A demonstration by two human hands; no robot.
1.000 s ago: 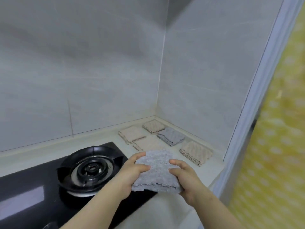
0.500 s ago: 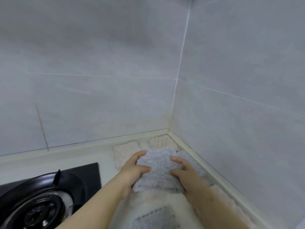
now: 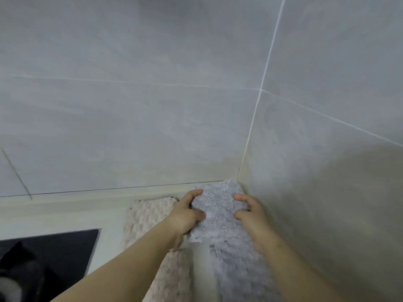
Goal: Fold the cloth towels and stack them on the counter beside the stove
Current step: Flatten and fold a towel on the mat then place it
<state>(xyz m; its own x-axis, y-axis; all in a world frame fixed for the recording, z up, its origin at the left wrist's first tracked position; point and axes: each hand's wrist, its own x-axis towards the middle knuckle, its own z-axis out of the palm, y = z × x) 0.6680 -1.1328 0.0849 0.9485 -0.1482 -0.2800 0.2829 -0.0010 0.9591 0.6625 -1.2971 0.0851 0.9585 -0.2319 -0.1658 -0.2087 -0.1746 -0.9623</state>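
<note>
Where walls (image 3: 152, 105) meet, grey towel (image 3: 218, 207) between left hand (image 3: 185, 216) and right hand (image 3: 254, 221)

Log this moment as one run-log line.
phase: placing | left hand: grips grey folded towel | right hand: grips it too | spot: counter corner, beside beige towel | stove: lower left

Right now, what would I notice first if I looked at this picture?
The left hand and right hand hold a fluffy grey towel, tucked into the corner of the walls. A beige towel lies on the counter just left of it, and the black stove shows at the bottom left.
</note>
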